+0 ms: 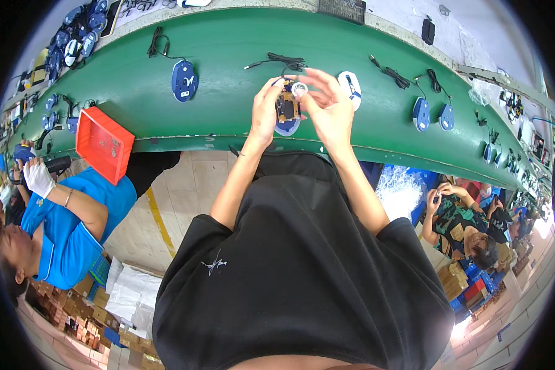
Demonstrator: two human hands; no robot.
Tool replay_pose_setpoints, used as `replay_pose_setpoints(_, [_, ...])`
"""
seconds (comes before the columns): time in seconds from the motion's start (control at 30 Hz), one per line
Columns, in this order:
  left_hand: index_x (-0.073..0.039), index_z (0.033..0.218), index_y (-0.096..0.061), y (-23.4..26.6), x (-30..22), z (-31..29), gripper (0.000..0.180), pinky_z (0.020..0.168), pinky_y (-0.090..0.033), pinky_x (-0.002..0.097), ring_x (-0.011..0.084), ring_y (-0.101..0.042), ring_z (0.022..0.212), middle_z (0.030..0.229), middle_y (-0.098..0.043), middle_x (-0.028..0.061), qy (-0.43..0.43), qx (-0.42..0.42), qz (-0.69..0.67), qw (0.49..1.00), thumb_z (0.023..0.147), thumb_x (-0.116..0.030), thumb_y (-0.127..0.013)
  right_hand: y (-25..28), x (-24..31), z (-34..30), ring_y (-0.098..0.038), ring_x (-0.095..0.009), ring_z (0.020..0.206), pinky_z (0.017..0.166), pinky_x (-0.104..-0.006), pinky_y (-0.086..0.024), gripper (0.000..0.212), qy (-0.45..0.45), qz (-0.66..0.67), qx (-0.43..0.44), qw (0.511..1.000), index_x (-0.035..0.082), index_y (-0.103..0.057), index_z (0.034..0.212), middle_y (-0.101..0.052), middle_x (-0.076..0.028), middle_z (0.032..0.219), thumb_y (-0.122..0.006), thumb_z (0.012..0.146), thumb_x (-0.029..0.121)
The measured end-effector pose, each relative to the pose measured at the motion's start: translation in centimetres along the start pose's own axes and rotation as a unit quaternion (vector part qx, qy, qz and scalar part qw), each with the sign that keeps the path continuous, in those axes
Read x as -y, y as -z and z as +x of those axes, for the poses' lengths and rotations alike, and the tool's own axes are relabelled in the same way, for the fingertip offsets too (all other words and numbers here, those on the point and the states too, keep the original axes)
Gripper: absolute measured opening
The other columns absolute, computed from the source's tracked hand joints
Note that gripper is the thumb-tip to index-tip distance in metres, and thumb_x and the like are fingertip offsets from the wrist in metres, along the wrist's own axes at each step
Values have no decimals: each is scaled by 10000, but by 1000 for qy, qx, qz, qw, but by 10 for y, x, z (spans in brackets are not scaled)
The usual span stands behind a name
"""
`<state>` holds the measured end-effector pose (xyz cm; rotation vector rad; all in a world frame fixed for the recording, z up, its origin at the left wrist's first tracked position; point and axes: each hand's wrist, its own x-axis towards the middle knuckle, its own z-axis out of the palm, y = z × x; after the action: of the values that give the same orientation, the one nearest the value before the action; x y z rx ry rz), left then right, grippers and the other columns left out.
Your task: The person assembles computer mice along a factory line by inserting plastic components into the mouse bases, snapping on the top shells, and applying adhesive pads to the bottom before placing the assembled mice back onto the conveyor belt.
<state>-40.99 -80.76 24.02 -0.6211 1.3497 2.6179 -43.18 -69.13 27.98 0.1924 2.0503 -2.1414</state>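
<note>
The left hand (264,112) grips the side of an opened computer mouse (287,111) over the green bench (228,92); the right hand (332,114), blurred, seems to pinch a white scroll wheel (299,89). The mouse should be light and stiff, its bare circuit board fragile, best held by the shell's edges.

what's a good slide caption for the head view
Over a green work surface, a bare left hand holds an opened blue computer mouse; the right hand, a small round white part.
</note>
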Motion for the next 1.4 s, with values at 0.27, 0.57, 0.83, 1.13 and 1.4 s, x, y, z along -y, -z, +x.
replay_pose_setpoints(0.27, [-32,1170,-577,10,4,2,329,576,-601,332,153,-667,733,957,-646,77,-43,16,46,998,995,-274,-440,0,-3,-7,-696,-140,774,677,-238,-561,187,70,-129,-1,989,-24,-718,988,-702,-105,869,-712,826,68])
replay_pose_setpoints(0.57, [-15,1154,-605,5,4,-5,296,835,-461,250,102,-582,923,1008,-645,46,-82,-38,128,988,996,-200,-437,-7,-7,-9,-704,-167,726,657,-251,-556,197,98,-183,-13,978,-5,-723,997,-697,-116,844,-710,811,60])
replay_pose_setpoints(0.83, [-15,1138,-599,5,13,-3,281,743,-462,235,81,-557,843,934,-630,22,-141,-87,232,958,986,-230,-503,-15,-23,-11,-657,-149,659,605,-256,-516,181,130,-227,-31,965,5,-723,1004,-672,-101,784,-681,836,57])
replay_pose_setpoints(1.13, [-10,1196,-519,35,19,16,299,663,-577,355,227,-664,804,991,-628,149,-3,-76,-27,997,908,-85,-552,10,-43,1,-668,-247,801,722,-305,-524,321,-35,-46,99,993,63,-651,1182,-691,-119,915,-627,862,71])
replay_pose_setpoints(1.4, [-17,1147,-541,32,12,20,575,646,-591,462,323,-682,737,879,-633,181,89,33,-148,984,979,-513,-304,120,-130,47,-511,-406,1129,981,-431,-409,643,113,-548,-86,824,96,-477,1368,-569,-225,1209,-731,799,252])
